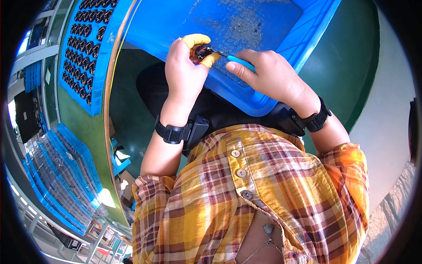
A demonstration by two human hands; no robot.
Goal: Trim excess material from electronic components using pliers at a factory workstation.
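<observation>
A green counter curved across the view, bent by the lens. On the person's lap, over a black apron or cushion, rested a large blue plastic bin, its scuffed floor bare and its near rim lying just under both hands. Off to the left on the counter lay a blue tray filled with rows of small black round parts. Farther left and lower, stacks of clear trays with blue edges stood on a rack.

The left hand was closed around a small black round part, pinching it between the thumb and forefinger, both of which wore yellow finger cots. The part was held above the near edge of the bin, just inside its rim. The right hand was closed on a slim tool with a light blue handle, and the tool's dark tip met the part in the left hand. Each wrist bore a black strap, and the left one carried a small black box.
</observation>
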